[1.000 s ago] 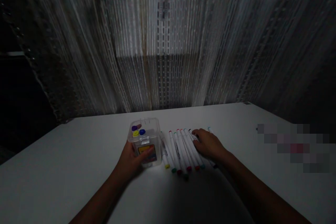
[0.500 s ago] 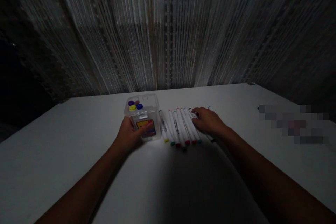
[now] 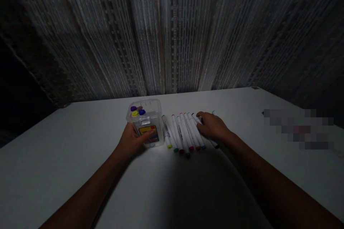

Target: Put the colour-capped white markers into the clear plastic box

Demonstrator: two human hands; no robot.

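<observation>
My left hand (image 3: 133, 138) is closed around a clear plastic box (image 3: 159, 128) with a yellow-and-dark label, its thumb across the front. Inside the box, markers stand upright with purple, yellow and blue caps (image 3: 142, 112) at the top. To the right of the box, several white markers (image 3: 185, 132) lie side by side on the table, their coloured ends toward me. At the right end of that row, my right hand (image 3: 213, 126) has its fingers curled over a black-ended marker (image 3: 214, 144). The hand covers the middle of this marker. Another marker with a light-blue end (image 3: 214, 112) shows just behind the hand.
The white table (image 3: 88, 132) stretches to a striped, textured curtain (image 3: 172, 35) at the back. A blurred-out patch (image 3: 301, 128) lies at the right side of the table. The light is dim, and shadow falls in front of me.
The view has shifted slightly, so the box and markers appear a little lower. Both hands keep nearly the same places, with the left still on the box and the right over the black-ended marker.
</observation>
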